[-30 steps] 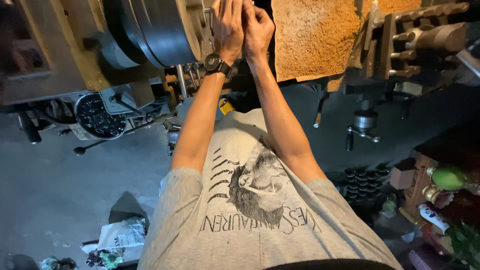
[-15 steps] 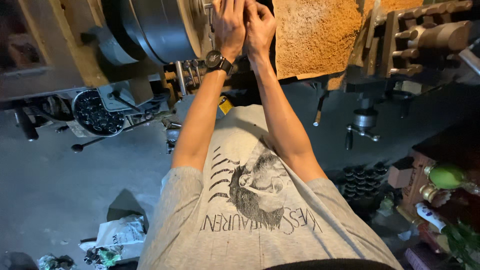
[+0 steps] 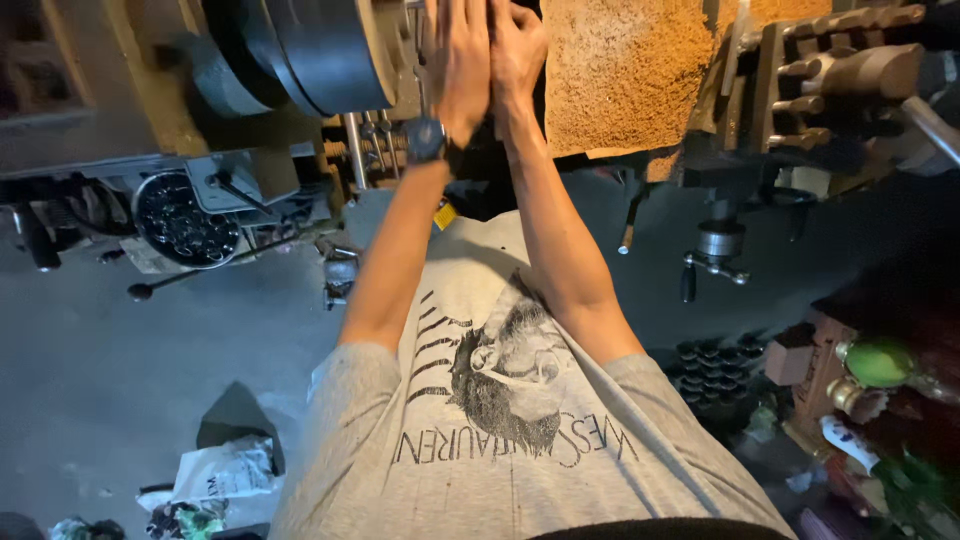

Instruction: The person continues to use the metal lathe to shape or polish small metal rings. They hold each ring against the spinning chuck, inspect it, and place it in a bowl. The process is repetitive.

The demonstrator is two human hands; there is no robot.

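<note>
The person's left hand and right hand are reaching up side by side, nearly touching, fingers stretched long toward the lathe at the top edge of the view. What they are gripping, and how wide, cannot be told (the fingertips are running out of frame). One dark, round wristwatch is circling the left wrist. Just left of the hands, one smooth, dark metal chuck is showing its cylindrical flank. Just right, a coarse, grainy orange-brown mat is hanging. One grey printed T-shirt is filling the lower middle.
</note>
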